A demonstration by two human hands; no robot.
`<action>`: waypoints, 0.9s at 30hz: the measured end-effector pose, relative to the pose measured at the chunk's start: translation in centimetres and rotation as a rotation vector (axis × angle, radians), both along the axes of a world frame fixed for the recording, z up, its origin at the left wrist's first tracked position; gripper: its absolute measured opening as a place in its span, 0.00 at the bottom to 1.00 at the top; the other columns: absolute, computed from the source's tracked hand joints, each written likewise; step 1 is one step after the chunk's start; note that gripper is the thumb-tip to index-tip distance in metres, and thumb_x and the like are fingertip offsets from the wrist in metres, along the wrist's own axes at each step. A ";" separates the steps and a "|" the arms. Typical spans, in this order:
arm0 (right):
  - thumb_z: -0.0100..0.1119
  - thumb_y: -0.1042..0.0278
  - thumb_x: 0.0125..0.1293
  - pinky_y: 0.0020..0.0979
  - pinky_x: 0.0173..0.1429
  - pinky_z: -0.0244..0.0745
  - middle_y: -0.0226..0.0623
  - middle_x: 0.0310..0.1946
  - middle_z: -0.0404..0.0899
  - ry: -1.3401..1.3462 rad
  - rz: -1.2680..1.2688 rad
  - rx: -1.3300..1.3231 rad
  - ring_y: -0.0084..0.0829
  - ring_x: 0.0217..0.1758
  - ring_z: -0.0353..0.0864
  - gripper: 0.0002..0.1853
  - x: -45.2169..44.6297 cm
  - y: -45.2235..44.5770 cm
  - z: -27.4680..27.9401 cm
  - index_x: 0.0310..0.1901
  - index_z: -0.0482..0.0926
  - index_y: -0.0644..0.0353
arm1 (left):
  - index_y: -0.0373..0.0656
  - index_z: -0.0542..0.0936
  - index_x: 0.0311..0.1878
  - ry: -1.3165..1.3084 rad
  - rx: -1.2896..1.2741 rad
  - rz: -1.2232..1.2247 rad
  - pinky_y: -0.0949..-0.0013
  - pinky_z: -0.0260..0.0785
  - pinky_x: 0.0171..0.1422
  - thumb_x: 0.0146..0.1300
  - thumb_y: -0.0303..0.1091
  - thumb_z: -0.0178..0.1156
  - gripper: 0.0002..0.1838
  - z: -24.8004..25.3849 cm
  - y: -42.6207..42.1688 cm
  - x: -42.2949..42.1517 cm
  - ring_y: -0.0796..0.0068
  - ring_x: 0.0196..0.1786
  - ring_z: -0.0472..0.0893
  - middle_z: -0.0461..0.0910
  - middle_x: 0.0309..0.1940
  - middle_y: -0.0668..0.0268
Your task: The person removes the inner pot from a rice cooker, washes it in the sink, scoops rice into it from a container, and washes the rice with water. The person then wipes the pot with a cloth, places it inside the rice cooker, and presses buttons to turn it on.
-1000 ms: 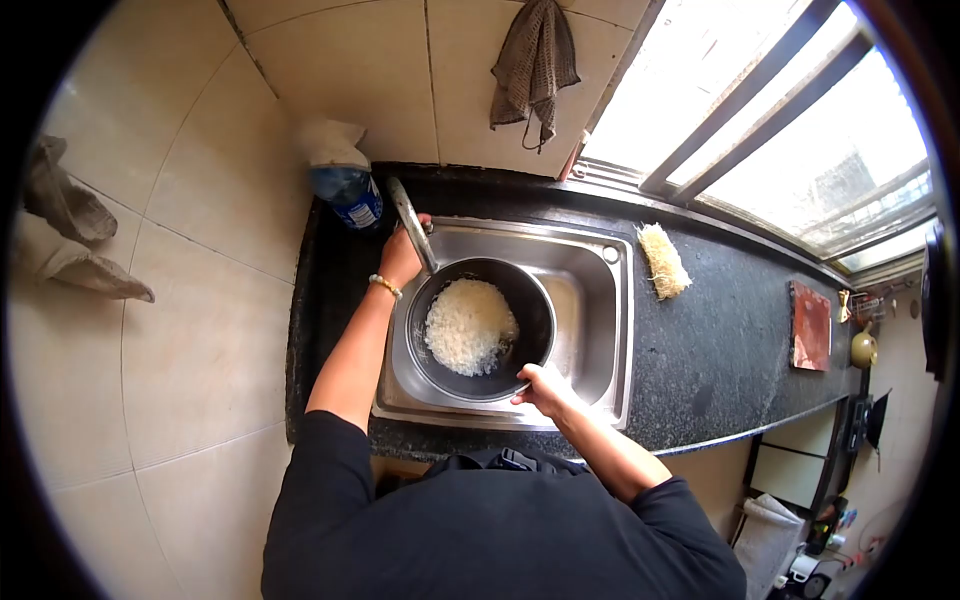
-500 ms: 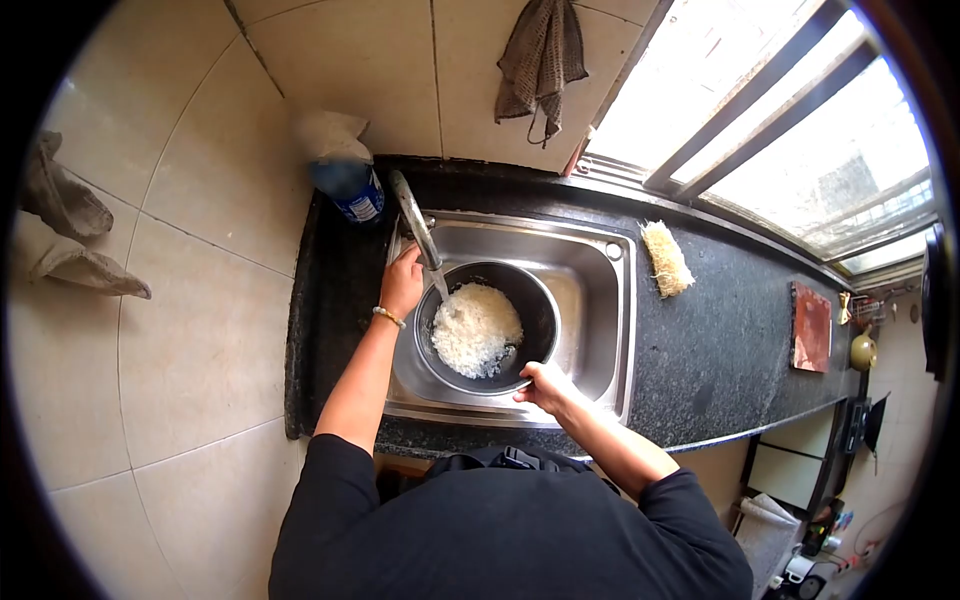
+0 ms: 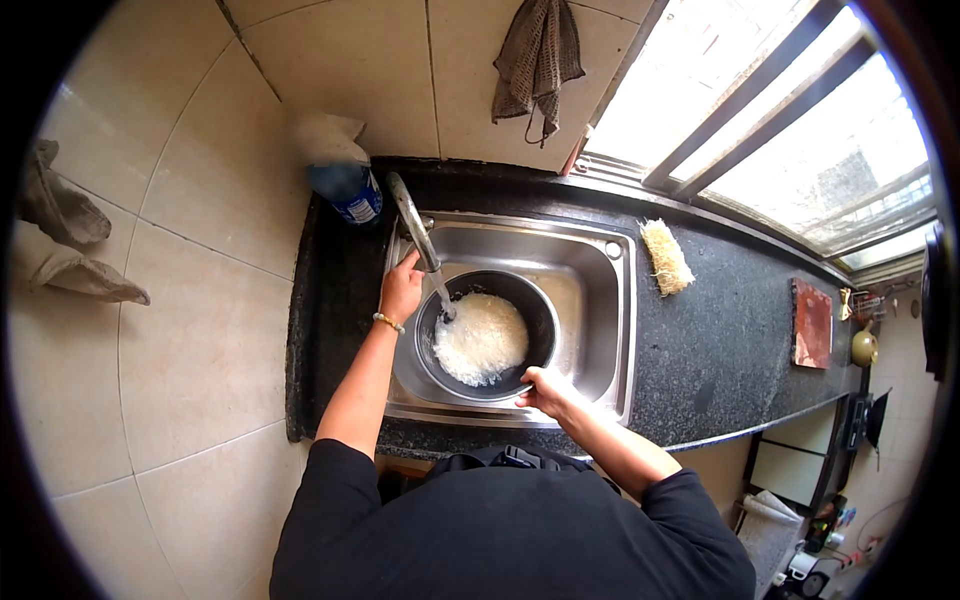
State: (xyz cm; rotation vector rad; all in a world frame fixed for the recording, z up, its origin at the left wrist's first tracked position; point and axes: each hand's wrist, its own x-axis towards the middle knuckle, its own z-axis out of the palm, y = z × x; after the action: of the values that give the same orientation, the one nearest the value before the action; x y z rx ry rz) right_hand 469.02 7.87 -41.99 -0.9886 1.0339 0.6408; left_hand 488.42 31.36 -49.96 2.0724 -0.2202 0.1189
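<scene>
A dark inner pot stands in the steel sink, with pale rice grains and cloudy water inside. From the metal faucet a stream of water runs into the pot's left side. My left hand is at the faucet, its fingertips closed against it and partly hidden behind the spout. At the pot's lower right, my right hand grips the rim with thumb and fingers.
The sink is set in a black speckled counter. A loofah and a reddish board lie to the right. A blue container stands behind the faucet. A mesh cloth hangs on the wall.
Water has spread further over the rice, which lies flatter and away from the stream. The pot has shifted slightly toward me. Both hands keep nearly the same places.
</scene>
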 end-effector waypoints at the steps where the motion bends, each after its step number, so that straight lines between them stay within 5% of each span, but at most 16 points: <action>1: 0.49 0.77 0.52 0.36 0.22 0.79 0.45 0.23 0.68 0.003 0.003 -0.012 0.35 0.18 0.73 0.08 0.0 -0.1 0.0 0.32 0.66 0.72 | 0.40 0.73 0.51 -0.011 0.038 0.007 0.64 0.70 0.40 0.54 0.25 0.49 0.19 0.3 -0.1 -0.2 0.58 0.34 0.79 0.79 0.32 0.54; 5: 0.49 0.77 0.52 0.35 0.21 0.79 0.45 0.24 0.68 0.001 0.008 -0.038 0.35 0.19 0.73 0.08 -0.2 -0.1 0.4 0.33 0.67 0.73 | 0.40 0.72 0.53 0.166 0.082 -0.003 0.66 0.70 0.39 0.54 0.23 0.49 0.20 4.1 -0.5 -1.7 0.61 0.34 0.80 0.80 0.34 0.54; 11: 0.50 0.74 0.52 0.34 0.21 0.79 0.45 0.22 0.68 -0.015 0.027 -0.037 0.36 0.18 0.73 0.10 -0.6 -0.4 -0.1 0.34 0.66 0.73 | 0.36 0.66 0.58 0.142 -0.270 -0.005 0.73 0.71 0.37 0.54 0.19 0.44 0.24 0.4 -0.6 -1.0 0.71 0.34 0.79 0.76 0.48 0.60; 14: 0.50 0.73 0.52 0.33 0.21 0.79 0.44 0.21 0.69 -0.026 0.039 -0.035 0.36 0.17 0.73 0.11 -0.8 -0.5 -0.7 0.34 0.66 0.72 | 0.37 0.68 0.56 0.335 -0.316 0.009 0.72 0.70 0.42 0.59 0.25 0.45 0.19 3.9 -0.9 -1.7 0.71 0.38 0.78 0.76 0.46 0.61; 17: 0.49 0.73 0.52 0.33 0.21 0.79 0.44 0.21 0.69 -0.026 0.040 -0.035 0.36 0.17 0.73 0.10 -0.9 -0.4 -0.6 0.33 0.66 0.72 | 0.40 0.70 0.53 0.001 -0.155 -0.069 0.70 0.68 0.45 0.65 0.35 0.44 0.16 -0.5 -0.2 0.2 0.72 0.42 0.75 0.75 0.43 0.63; 20: 0.49 0.73 0.52 0.33 0.21 0.79 0.44 0.21 0.69 -0.025 0.052 -0.042 0.36 0.17 0.73 0.10 -0.9 -0.4 -0.3 0.33 0.66 0.72 | 0.42 0.72 0.47 -0.005 -0.163 -0.027 0.68 0.67 0.46 0.67 0.43 0.41 0.17 -0.3 -0.6 0.0 0.73 0.44 0.73 0.74 0.40 0.65; 27: 0.48 0.77 0.52 0.34 0.20 0.77 0.47 0.22 0.70 -0.003 0.027 -0.044 0.36 0.18 0.73 0.09 -0.7 -0.1 0.4 0.34 0.67 0.74 | 0.43 0.70 0.39 0.122 -0.368 -0.058 0.72 0.65 0.37 0.66 0.37 0.43 0.10 1.8 -1.3 -0.5 0.78 0.33 0.70 0.70 0.31 0.70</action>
State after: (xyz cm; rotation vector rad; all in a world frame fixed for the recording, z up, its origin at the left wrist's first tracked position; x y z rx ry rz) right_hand 468.28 7.72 -41.62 -1.0436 1.0372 0.6407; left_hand 487.92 30.08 -48.20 1.6991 -0.1691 -0.0042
